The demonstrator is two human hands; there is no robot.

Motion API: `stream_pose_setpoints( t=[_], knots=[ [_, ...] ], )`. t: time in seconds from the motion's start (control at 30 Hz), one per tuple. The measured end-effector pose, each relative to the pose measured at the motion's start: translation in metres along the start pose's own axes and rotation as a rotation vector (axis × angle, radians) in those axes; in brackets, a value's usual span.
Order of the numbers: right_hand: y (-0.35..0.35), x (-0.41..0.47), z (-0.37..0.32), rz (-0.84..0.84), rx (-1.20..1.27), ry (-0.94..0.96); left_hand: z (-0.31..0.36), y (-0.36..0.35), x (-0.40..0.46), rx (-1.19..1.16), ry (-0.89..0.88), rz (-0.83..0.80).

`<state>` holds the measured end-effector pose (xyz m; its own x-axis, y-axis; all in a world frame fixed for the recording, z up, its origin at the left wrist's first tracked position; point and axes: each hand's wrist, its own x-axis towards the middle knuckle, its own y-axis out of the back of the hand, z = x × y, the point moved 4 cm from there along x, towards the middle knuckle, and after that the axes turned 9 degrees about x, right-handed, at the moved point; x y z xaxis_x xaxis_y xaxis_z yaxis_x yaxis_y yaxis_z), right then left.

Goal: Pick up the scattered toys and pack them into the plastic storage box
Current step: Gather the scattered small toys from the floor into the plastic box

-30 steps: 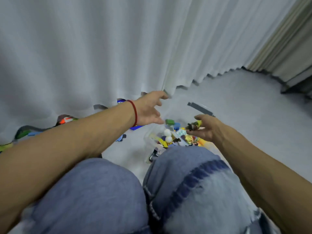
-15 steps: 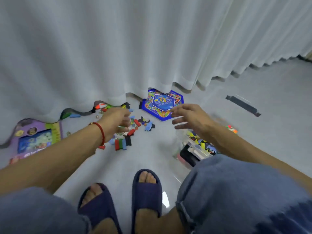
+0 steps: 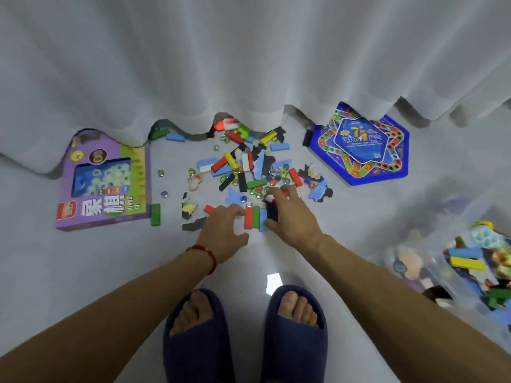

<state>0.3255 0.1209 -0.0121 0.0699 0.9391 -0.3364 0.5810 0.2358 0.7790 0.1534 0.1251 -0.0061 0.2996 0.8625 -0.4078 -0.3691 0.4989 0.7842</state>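
Coloured wooden blocks (image 3: 231, 161), glass marbles (image 3: 164, 193) and puzzle pieces (image 3: 320, 190) lie scattered on the grey floor under the curtain hem. A short row of red, green and blue blocks (image 3: 255, 217) stands side by side between my hands. My left hand (image 3: 224, 230) is spread, its fingertips against the red end of the row. My right hand (image 3: 290, 217) is closed around a black block (image 3: 272, 214) at the other end. The clear plastic storage box (image 3: 439, 252) sits at the right edge, partly filled with toys.
A purple game box (image 3: 102, 186) lies on the left and a blue hexagonal game board (image 3: 359, 145) at the back right. A white curtain (image 3: 249, 64) hangs to the floor behind the toys. My feet in dark blue slippers (image 3: 296, 335) stand just below my hands.
The view swung left from the storage box down to the scattered pile. Both hands moved from the box to the floor and closed in on the row of blocks.
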Motion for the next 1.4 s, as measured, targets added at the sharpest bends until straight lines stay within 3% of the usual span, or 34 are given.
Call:
stream_pose_setpoints(
  t=[0.13,0.33,0.5,0.77,1.03,1.13,1.2,1.27,1.4],
  knots=[
    [-0.019,0.007,0.013,0.117,0.056,0.027,0.012,-0.029,0.020,0.091,-0.077,0.069],
    [-0.028,0.005,0.021,0.285,0.219,0.075,0.027,-0.045,0.033,0.219,0.011,0.230],
    [-0.027,0.007,0.031,0.254,0.265,0.022,0.026,-0.045,0.031,0.244,-0.040,0.228],
    [-0.027,0.018,0.025,0.194,-0.003,0.095,0.015,-0.042,0.024,0.363,-0.045,0.225],
    [-0.029,0.015,0.029,0.166,-0.083,0.082,0.012,-0.043,0.022,0.386,-0.125,0.237],
    [-0.029,0.016,0.032,0.177,-0.045,0.071,0.007,-0.041,0.022,0.257,-0.124,0.277],
    [-0.028,0.016,0.032,0.186,-0.021,0.100,0.004,-0.035,0.024,0.042,-0.073,0.303],
    [-0.025,0.015,0.033,0.193,-0.023,0.118,0.002,-0.029,0.026,-0.262,0.030,0.299],
    [-0.023,0.016,0.034,0.142,-0.078,0.083,0.004,-0.026,0.021,-1.050,0.409,0.097]
  ],
)
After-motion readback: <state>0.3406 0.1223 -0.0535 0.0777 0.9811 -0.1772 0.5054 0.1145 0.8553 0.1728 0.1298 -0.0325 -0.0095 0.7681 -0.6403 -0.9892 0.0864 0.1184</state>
